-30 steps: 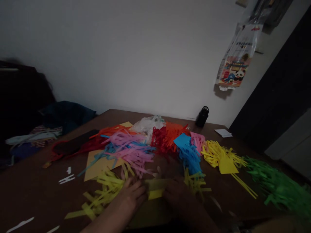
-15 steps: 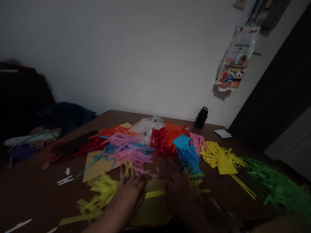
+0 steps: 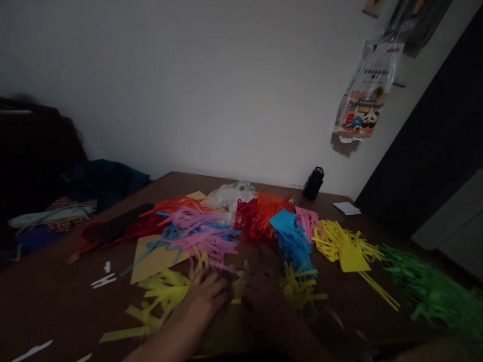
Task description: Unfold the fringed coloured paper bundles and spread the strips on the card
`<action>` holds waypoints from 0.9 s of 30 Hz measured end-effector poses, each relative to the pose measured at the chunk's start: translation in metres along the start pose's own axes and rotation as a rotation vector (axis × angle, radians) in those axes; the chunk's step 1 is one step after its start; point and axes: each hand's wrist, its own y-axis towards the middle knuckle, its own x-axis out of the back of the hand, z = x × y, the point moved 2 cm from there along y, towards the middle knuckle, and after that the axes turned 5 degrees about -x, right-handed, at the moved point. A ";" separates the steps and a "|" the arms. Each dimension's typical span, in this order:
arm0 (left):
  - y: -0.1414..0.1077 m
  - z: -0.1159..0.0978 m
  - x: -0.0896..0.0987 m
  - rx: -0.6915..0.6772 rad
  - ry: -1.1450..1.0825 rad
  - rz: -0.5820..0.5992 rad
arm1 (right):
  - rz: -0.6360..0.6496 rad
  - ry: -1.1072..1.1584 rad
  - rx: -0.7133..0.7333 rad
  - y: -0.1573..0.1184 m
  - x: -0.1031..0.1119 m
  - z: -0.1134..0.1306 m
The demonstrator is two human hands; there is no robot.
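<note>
Yellow fringed paper (image 3: pixel 226 329) lies at the near middle of the table, dim in the shade between my arms. Cut strips spread from it as a yellow fringe (image 3: pixel 166 289) on the left and another yellow fringe (image 3: pixel 300 289) on the right. My left hand (image 3: pixel 209 291) is closed on the paper, its fingers curled over the folded part. Close beside it, my right hand (image 3: pixel 260 294) is closed on the same paper; it is dark and its fingertips are partly hidden. A narrow yellow band (image 3: pixel 237 291) shows between the hands.
Beyond my hands lie pink paper strips (image 3: pixel 204 236), red and orange fringe (image 3: pixel 264 211), blue fringe (image 3: pixel 294 241) and a clear plastic bag (image 3: pixel 232 196). Yellow fringe (image 3: pixel 343 249) and green strips (image 3: pixel 433 286) lie rightward. A black bottle (image 3: pixel 313 183) stands by the wall.
My hands have come closer together over the yellow paper, the right moving left. Less of the paper and its yellow band shows between them.
</note>
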 end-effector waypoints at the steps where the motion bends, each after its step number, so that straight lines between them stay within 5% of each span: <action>1: -0.002 0.002 -0.005 -0.020 0.008 -0.028 | -0.003 0.001 0.017 0.002 -0.003 0.001; 6: -0.012 0.011 -0.021 -0.034 0.020 0.087 | -0.012 -0.026 0.148 0.002 -0.016 0.005; 15: -0.011 0.004 0.001 0.109 -0.045 0.322 | -0.126 -0.045 0.075 -0.033 -0.009 -0.030; 21: 0.004 -0.006 0.006 0.309 -0.030 0.429 | 0.116 -0.111 -0.125 -0.031 -0.010 -0.031; 27: 0.018 -0.008 0.014 0.362 0.013 0.390 | 0.239 -0.076 -0.318 -0.023 0.002 -0.025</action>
